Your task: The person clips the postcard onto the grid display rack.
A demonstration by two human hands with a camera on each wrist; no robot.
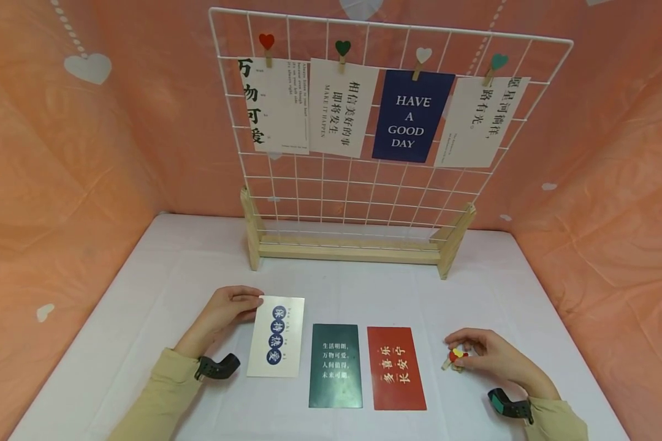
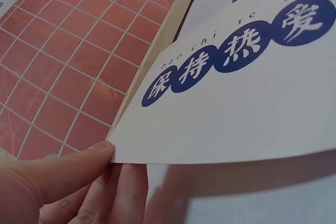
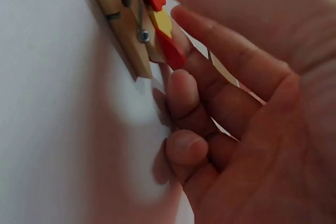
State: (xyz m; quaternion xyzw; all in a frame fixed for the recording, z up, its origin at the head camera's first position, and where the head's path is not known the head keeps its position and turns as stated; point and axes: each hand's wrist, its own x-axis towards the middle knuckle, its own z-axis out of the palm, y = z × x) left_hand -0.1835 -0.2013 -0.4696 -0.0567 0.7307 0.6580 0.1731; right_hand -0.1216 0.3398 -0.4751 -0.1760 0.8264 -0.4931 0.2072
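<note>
My left hand [image 1: 228, 309] pinches a white card [image 1: 287, 361] at its far left corner, thumb on top and fingers beneath. In the left wrist view, the card [image 2: 252, 103] is raised from the table at that end and shows blue circles with white characters. At the right, my right hand [image 1: 493, 358] has its thumb and fingers around a small cluster of wooden clothespins [image 1: 456, 358] with red and yellow hearts. The right wrist view shows my thumb against a red heart of the clothespins [image 3: 128, 27], low over the white cloth, with the other fingers bent.
A green card [image 1: 335, 392] and a red card [image 1: 388, 398] lie between my hands. Behind them stands a white wire grid [image 1: 322, 177] in a wooden base [image 1: 347, 252]. Several cards hang there from heart clothespins, including a blue card [image 1: 410, 131]. Orange cloth [image 1: 60, 214] encloses the table.
</note>
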